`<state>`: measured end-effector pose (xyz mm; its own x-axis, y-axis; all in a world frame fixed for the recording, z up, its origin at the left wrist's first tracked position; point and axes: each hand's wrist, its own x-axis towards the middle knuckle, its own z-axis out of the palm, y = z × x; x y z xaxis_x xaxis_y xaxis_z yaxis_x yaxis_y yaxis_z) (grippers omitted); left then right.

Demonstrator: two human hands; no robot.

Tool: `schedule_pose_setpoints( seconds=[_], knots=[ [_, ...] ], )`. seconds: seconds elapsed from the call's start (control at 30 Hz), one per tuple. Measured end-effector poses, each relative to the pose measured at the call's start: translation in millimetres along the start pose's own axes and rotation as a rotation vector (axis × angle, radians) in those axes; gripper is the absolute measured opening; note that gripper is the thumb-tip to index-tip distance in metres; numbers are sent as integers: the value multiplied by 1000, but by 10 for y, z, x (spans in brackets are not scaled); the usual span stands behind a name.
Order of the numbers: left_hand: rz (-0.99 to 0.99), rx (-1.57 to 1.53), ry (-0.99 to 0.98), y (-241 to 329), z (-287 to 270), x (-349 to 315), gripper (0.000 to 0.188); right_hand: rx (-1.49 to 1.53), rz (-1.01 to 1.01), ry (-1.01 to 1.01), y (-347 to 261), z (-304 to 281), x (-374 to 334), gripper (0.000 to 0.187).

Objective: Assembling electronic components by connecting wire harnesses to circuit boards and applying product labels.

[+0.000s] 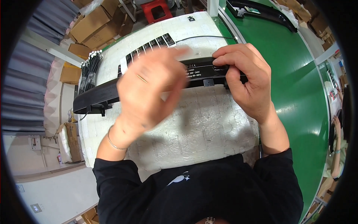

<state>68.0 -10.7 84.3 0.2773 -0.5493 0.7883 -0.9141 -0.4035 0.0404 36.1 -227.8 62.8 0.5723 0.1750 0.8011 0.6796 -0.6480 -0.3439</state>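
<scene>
The table (197, 140) is white. Across it is a long black bar (99, 94). The left hand (149, 80) is a blur over the bar; the right hand (249, 76) is curled against it. I cannot tell if either one grips. Past the bar is a sticker sheet (160, 41). A black sticker (199, 71) is on the bar.

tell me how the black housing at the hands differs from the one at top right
The near housing shows a label with white print; the far housing shows a small green board-like piece. The right hand grips the near housing; no hand touches the far housing. Both are long and black.
</scene>
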Motion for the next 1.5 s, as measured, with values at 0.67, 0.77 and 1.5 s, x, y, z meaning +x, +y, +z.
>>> schedule_pose_setpoints(
  seconds=[0.67,0.77,1.5],
  knots=[
    [-38,205,-106,-82,168,8,39,-414,-304,70,361,0,-53,31],
    [-93,246,-52,-216,166,-179,37,-406,-321,2,471,169,-10,20],
    [-147,-390,-580,-284,1209,-654,40,-1368,1418,61,724,-4077,-3675,28]
  ],
)
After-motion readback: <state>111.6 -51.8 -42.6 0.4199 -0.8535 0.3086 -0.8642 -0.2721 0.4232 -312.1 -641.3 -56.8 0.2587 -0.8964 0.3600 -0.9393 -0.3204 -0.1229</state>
